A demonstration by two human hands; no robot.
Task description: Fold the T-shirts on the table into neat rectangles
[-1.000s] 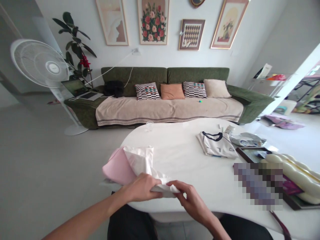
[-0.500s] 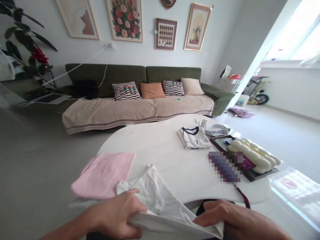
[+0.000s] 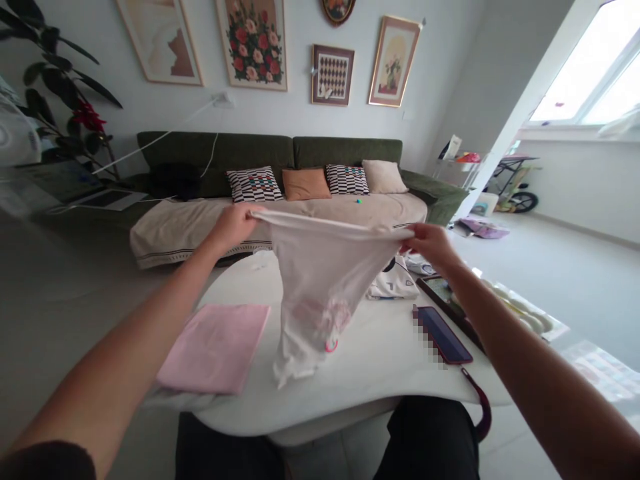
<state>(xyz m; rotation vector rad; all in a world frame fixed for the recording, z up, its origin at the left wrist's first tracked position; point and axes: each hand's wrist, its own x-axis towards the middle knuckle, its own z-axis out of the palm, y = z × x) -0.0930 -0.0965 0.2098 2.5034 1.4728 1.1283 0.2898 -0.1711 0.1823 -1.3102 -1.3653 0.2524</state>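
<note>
A thin white garment, perhaps a shirt, hangs stretched above the table between my two hands. My left hand is closed on its upper left corner. At the upper right corner, my right hand pinches the cloth. The lower end narrows and hangs close to the tabletop, with a pinkish print and a small pink ring-like mark near the bottom. A folded pink cloth lies to the left of it. Behind the right side sits a folded white shirt, partly covered by the held garment and my right hand.
The white table has a curved edge in front of my knees. A phone with a dark red strap lies on its right side, beside a dark tray partly behind my right arm. A green sofa stands beyond.
Both hands have risen and moved forward from the near table edge, lifting the white garment and spreading it taut. It was bunched low on the table before.
</note>
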